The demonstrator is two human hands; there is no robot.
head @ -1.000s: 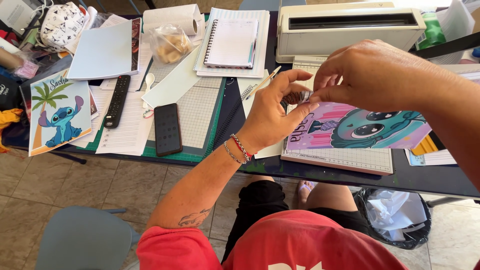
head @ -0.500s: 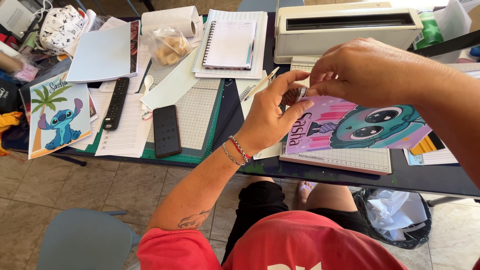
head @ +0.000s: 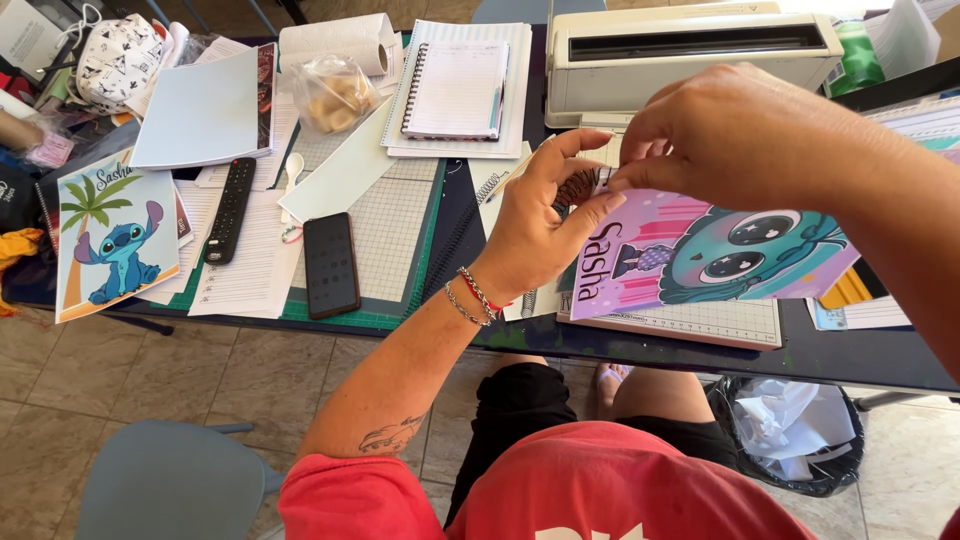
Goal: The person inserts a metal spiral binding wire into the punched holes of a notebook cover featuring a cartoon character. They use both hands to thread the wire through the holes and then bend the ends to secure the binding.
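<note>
I hold a pink and purple notebook cover (head: 720, 262) with a green big-eyed cartoon figure above the table's near edge. My left hand (head: 545, 230), with bracelets on the wrist, grips the cover's left edge between thumb and fingers. A short dark spiral coil (head: 577, 187) sits at its fingertips. My right hand (head: 745, 130) pinches the cover's top edge right beside that coil. A ruled white pad (head: 700, 322) lies under the cover.
A green cutting mat (head: 395, 235) carries a black phone (head: 331, 265); a remote (head: 230, 210), a blue-cartoon cover (head: 115, 240) and papers lie to the left. A spiral notebook (head: 455, 90) and a beige machine (head: 690, 45) stand behind. A bin (head: 795, 430) and a grey chair (head: 170, 480) are below.
The cover's left edge has come up and out toward me, so more of it shows. My right hand shifted slightly left along the top edge.
</note>
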